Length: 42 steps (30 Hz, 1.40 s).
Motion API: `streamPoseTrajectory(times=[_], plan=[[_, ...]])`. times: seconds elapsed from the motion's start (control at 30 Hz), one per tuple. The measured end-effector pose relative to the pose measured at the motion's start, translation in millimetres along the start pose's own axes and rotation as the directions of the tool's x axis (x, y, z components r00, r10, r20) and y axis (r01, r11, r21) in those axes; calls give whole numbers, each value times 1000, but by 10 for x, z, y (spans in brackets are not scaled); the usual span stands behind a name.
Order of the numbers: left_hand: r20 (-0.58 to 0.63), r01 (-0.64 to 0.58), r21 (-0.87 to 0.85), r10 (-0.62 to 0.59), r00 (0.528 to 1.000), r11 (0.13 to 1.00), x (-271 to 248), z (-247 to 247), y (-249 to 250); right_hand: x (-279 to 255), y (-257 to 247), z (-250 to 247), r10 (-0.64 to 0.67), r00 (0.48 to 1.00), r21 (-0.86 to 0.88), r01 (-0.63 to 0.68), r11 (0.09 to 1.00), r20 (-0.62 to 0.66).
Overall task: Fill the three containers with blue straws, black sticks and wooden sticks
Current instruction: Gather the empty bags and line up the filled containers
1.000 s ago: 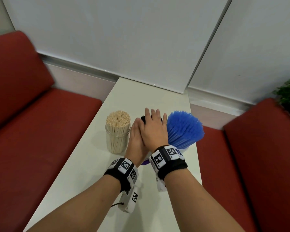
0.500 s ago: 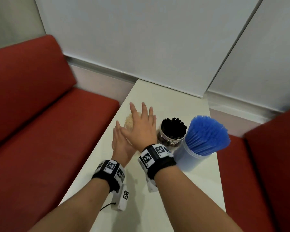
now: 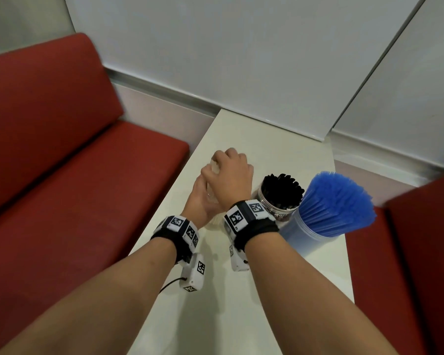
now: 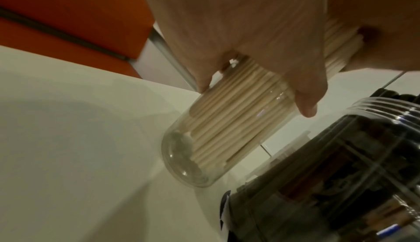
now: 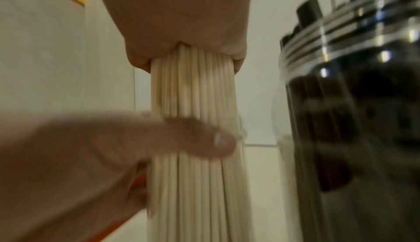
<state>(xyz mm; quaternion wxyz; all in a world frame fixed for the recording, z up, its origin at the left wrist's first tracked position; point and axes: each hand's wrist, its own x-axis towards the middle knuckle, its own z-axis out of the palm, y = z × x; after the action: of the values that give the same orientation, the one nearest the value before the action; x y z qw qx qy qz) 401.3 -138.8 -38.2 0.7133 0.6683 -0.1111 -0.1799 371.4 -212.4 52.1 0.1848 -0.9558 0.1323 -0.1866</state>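
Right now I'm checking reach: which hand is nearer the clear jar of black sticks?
Right. The right hand sits beside the jar of black sticks; the left hand is beyond it.

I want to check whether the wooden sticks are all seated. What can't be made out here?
- Head view: the wooden sticks' jar is hidden behind the right hand and left hand.
- Right wrist view: the wooden sticks have their tops buried in the palm; picture blurred.
- Left wrist view: jar rim covered by fingers.
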Motion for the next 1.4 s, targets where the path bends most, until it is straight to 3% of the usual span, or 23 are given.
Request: streamPoseTrajectory(times=[0.07, 0.13, 0.2, 0.33, 0.4, 0.5, 0.6, 0.67, 0.73, 0.97, 1.03, 1.13, 1.17, 1.23, 1.27, 1.33, 1.4], plan=[[23, -63, 143, 61, 998, 988, 44, -2, -91, -7, -67, -162, 26, 990, 64, -18, 998, -137], [42, -96, 79, 93, 995, 992, 43, -15, -126, -6, -110, -268, 20, 968, 136, 15, 991, -250], [58, -94, 70, 90, 994, 993, 59, -21, -170, 57, -119, -302, 1, 965, 190, 50, 981, -262], [38, -95, 177, 89, 995, 980, 31, -9, -143, 87, -61, -99, 57, 997, 5, -58, 998, 48], [80, -225, 280, 211, 974, 933, 18, -15, -97, 22, 4, 50, 86, 969, -140, -55, 989, 231], [138, -305, 252, 278, 951, 918, -31, -43, 55, 28, 44, 131, 42, 949, -161, 9, 987, 311], [68, -192, 211, 181, 981, 959, -46, 8, 71, 34, 62, 132, 68, 978, -123, -45, 991, 195], [91, -90, 138, 78, 993, 986, -5, 32, 4, -21, 85, 155, 97, 968, -164, -59, 985, 231], [116, -98, 189, 77, 990, 977, 4, 9, -30, -59, 105, 173, 113, 955, -179, -64, 982, 275], [97, -57, 83, 49, 994, 995, -64, 15, 1, -82, 132, 110, 151, 952, -100, -128, 987, 267], [73, -101, 192, 89, 993, 976, -108, 10, 64, -79, 142, 82, 156, 950, -88, -137, 987, 269], [95, -139, 316, 114, 989, 939, -81, -8, 114, -70, 118, 62, 70, 947, -45, -58, 997, 314], [105, -220, 340, 195, 975, 914, -75, 21, 152, -81, 110, 69, 40, 948, -35, -30, 999, 316], [6, -135, 99, 135, 991, 986, -69, 15, 219, -129, 101, 75, 19, 948, -52, -3, 999, 318], [26, -130, 62, 129, 991, 990, -70, 19, 197, -157, 108, 78, 9, 943, -89, 22, 996, 332], [63, -114, 194, 104, 993, 974, -119, 8, 225, -207, 157, 95, -32, 936, -175, 99, 980, 351], [93, 14, 33, -17, 995, 999, -97, 64, 168, -214, 211, 87, -12, 942, -253, 102, 962, 335]])
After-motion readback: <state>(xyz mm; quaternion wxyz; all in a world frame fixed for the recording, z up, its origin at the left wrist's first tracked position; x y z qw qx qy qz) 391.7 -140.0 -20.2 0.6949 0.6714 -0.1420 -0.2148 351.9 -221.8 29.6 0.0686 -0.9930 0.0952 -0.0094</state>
